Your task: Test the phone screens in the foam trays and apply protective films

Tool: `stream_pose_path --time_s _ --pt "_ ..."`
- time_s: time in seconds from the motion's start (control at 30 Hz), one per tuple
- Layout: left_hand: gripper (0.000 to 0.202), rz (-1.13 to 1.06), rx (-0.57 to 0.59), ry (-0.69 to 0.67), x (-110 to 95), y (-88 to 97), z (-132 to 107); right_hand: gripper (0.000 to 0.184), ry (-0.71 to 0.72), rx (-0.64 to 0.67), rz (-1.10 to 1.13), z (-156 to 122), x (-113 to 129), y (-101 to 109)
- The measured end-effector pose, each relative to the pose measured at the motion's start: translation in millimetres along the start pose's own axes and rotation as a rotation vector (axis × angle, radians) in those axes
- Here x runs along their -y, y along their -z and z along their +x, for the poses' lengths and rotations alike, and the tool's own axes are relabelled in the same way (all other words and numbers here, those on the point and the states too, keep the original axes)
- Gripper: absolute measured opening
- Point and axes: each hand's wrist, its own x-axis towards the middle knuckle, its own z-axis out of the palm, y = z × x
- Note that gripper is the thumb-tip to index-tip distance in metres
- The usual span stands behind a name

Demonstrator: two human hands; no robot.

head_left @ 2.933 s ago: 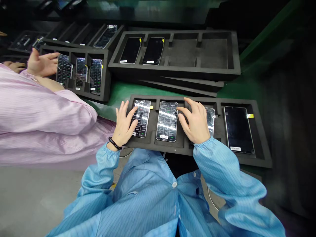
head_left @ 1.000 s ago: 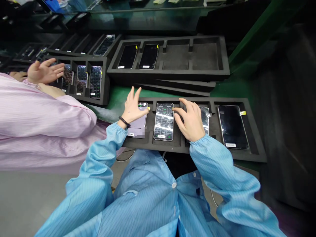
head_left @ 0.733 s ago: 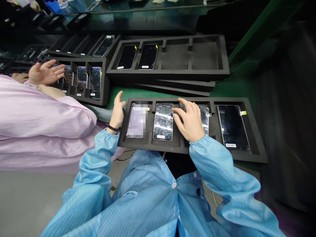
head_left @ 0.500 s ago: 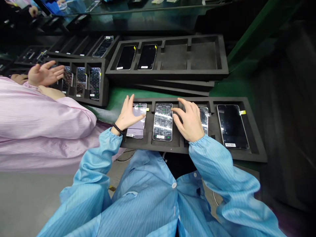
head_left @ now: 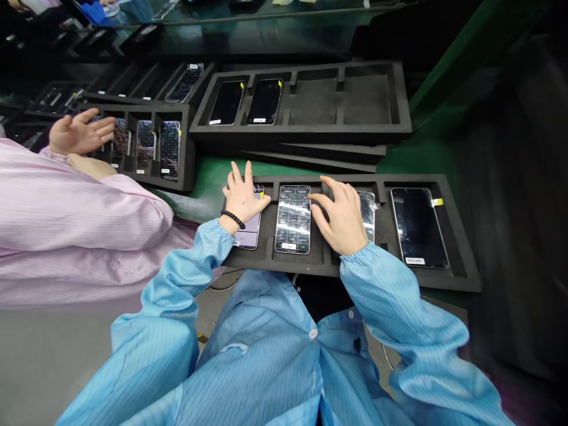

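Observation:
A black foam tray [head_left: 295, 268] lies in front of me with several phones in its slots. My left hand [head_left: 243, 200], a black beaded bracelet at its wrist, is spread over the leftmost phone [head_left: 249, 235] and hides its upper part; whether it touches the screen I cannot tell. Beside it lies a phone with a lit table of text [head_left: 293, 222]. My right hand [head_left: 339, 216], fingers curved and apart, has its index fingertip at that phone's upper right edge. It partly covers a third phone [head_left: 368, 213]. At the right end rests a dark-screened phone [head_left: 418, 228] with a yellow tab.
Behind stands a stack of foam trays [head_left: 355, 135], its top one holding two dark phones [head_left: 265, 102]. To the left, a co-worker's hand [head_left: 82, 131] in a pink sleeve [head_left: 80, 207] is over another tray of phones [head_left: 170, 148]. A green post [head_left: 470, 53] rises at right.
My left hand has shifted right and slightly away from me, now covering more of the leftmost phone, its fingers more spread. My right hand has stayed nearly still.

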Motion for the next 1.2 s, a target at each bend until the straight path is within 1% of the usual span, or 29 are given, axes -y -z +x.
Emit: stream_pose_path --time_s 0.17,0.37,0.57,0.67,0.9,1.03,1.2 --pt "0.099 -0.032 0.018 -0.011 0.5 1.4 -0.3 0.031 0.004 -0.019 0.027 -0.2 -0.1 0.0" --pt "0.105 -0.080 -0.012 -0.023 2.2 3.4 1.6 0.030 -0.010 -0.042 0.029 -1.1 3.2 5.3" --pt "0.104 -0.136 -0.044 -0.075 12.4 1.5 -3.6 0.027 -0.011 -0.087 0.066 -21.1 8.4 6.9" --pt "0.106 -0.143 -0.060 -0.074 16.2 -1.2 -9.5 0.026 -0.028 -0.117 0.076 -31.5 9.1 6.2" --pt "0.105 -0.100 -0.117 -0.073 18.1 -4.8 -17.9 0.027 -0.106 -0.164 0.127 -34.0 5.8 12.9" --pt "0.107 -0.044 -0.155 -0.067 16.5 -2.8 -17.4 0.030 -0.133 -0.138 0.155 -34.2 4.4 18.2" --pt "0.109 -0.042 -0.132 -0.097 20.4 -0.1 -17.4 0.035 -0.141 -0.081 0.215 -37.0 3.6 23.3"
